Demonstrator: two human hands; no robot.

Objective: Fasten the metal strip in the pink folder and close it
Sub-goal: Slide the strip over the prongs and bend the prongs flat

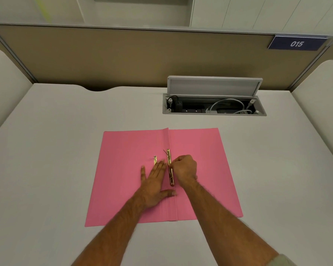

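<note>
Pink folder lies open; brass strip pinched.

There is one pink folder on the worktop, and two gold metal strips lie on it (one long, one partly hidden). Two hands are there, plus one cable box and one number sign.
</note>
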